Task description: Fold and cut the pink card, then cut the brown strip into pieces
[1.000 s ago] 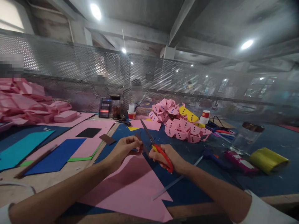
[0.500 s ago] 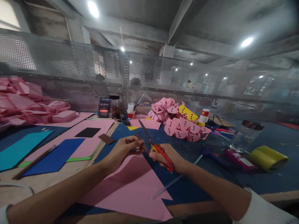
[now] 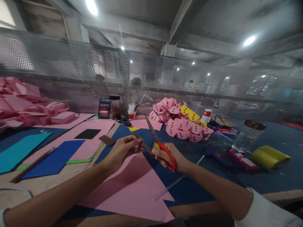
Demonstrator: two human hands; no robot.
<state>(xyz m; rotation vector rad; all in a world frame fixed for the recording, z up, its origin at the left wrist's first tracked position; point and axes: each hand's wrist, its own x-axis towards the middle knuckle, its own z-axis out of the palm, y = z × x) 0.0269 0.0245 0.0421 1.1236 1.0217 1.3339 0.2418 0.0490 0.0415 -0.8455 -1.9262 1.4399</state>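
My right hand (image 3: pixel 169 154) is wrapped round the red and yellow handles of a pair of scissors (image 3: pixel 167 156), whose blades point up and away from me. Between the fingertips of my left hand (image 3: pixel 127 145) is pinched a narrow brown strip (image 3: pixel 147 147) that reaches toward the scissors. Whether the blades touch the strip I cannot tell. Below both hands lies a large pink sheet (image 3: pixel 130 189) with a notched right edge. A small brown piece (image 3: pixel 106 140) rests left of my left hand.
Pink folded pieces with dark dots (image 3: pixel 182 126) are heaped at the back, more pink pieces (image 3: pixel 28 104) at far left. A blue sheet (image 3: pixel 56 159) and a black sheet (image 3: pixel 87 134) lie left. Right are a glue gun (image 3: pixel 216 157), a clear jar (image 3: pixel 247 137) and a yellow roll (image 3: pixel 271 157).
The scissors have turned slightly, with the blades shifted right and up, farther from my left fingers. My left hand still pinches the strip, moved a little left and up.
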